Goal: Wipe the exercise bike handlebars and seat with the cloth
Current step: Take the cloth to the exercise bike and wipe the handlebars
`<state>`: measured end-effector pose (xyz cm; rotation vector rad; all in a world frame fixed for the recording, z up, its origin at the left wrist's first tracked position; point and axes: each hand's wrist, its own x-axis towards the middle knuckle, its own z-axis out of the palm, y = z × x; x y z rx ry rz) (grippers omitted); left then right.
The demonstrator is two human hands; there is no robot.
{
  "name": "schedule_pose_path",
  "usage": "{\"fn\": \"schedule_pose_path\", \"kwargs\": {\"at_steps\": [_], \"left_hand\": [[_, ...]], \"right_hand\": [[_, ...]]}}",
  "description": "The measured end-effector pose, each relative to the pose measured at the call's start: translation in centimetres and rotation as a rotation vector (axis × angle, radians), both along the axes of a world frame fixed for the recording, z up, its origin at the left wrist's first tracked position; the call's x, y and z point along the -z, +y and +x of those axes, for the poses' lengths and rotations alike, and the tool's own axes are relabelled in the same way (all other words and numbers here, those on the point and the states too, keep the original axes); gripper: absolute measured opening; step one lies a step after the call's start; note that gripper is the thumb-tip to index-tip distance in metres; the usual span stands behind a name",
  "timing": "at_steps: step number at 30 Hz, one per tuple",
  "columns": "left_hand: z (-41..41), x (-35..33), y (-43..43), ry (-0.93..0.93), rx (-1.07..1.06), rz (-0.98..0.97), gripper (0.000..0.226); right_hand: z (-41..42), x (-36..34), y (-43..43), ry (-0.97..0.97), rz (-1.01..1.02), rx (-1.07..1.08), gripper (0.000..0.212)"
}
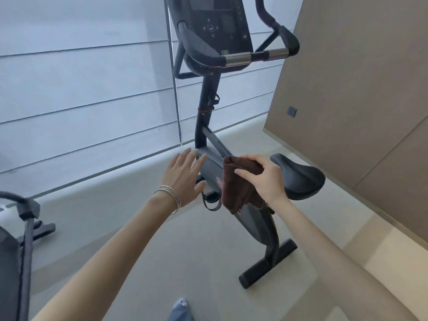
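A dark exercise bike (214, 163) stands in front of me. Its black handlebars (259, 55) with chrome grip sections wrap around the console (215, 24) at the top. The black seat (298, 176) is at the right, level with my hands. My right hand (261, 177) grips a folded brown cloth (236, 188), which hangs down just left of the seat, over the bike's frame. My left hand (183, 173) hovers with fingers spread over the frame, holding nothing; bangles circle its wrist.
Pale window blinds (81, 89) fill the left and back. A beige wall (359, 89) rises at the right. Part of another machine (20, 239) stands at the lower left. The bike's rear foot bar (268, 262) rests on the grey floor, and my shoe (181, 309) shows at the bottom.
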<state>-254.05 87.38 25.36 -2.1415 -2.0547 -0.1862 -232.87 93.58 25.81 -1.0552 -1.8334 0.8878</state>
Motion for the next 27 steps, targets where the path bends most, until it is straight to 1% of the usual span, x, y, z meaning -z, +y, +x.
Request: {"fn": "schedule_pose_path", "kwargs": {"at_steps": [5, 10, 14, 17, 19, 21, 24, 27], "left_hand": [[-4.5, -1.8, 8.7, 0.019, 0.093, 0.020, 0.070], [-6.7, -3.8, 16.4, 0.018, 0.155, 0.072, 0.069], [-7.8, -5.0, 22.6, 0.032, 0.185, 0.103, 0.069], [-8.5, -6.5, 27.4, 0.018, 0.176, 0.136, 0.069], [-8.7, -7.6, 30.6, 0.034, 0.171, 0.152, 0.070], [-8.9, -8.7, 33.4, 0.058, 0.183, 0.152, 0.071], [-9.7, -9.6, 36.6, 0.100, 0.193, 0.177, 0.073], [-10.9, -10.4, 38.9, 0.095, 0.193, 0.206, 0.074]], "right_hand": [[-4.2, -1.5, 6.6, 0.011, 0.050, 0.094, 0.029], [-6.3, -2.6, 12.4, 0.140, -0.025, 0.187, 0.028], [-7.2, -3.4, 18.0, 0.184, -0.035, 0.245, 0.029], [-8.0, -4.3, 22.7, 0.152, -0.001, 0.234, 0.031], [-8.7, -5.2, 25.9, 0.167, 0.032, 0.248, 0.031], [-9.3, -6.3, 29.0, 0.167, 0.075, 0.273, 0.026], [-10.4, -7.6, 32.8, 0.155, 0.155, 0.310, 0.025], [-11.7, -8.3, 35.6, 0.110, 0.245, 0.345, 0.025]]}}
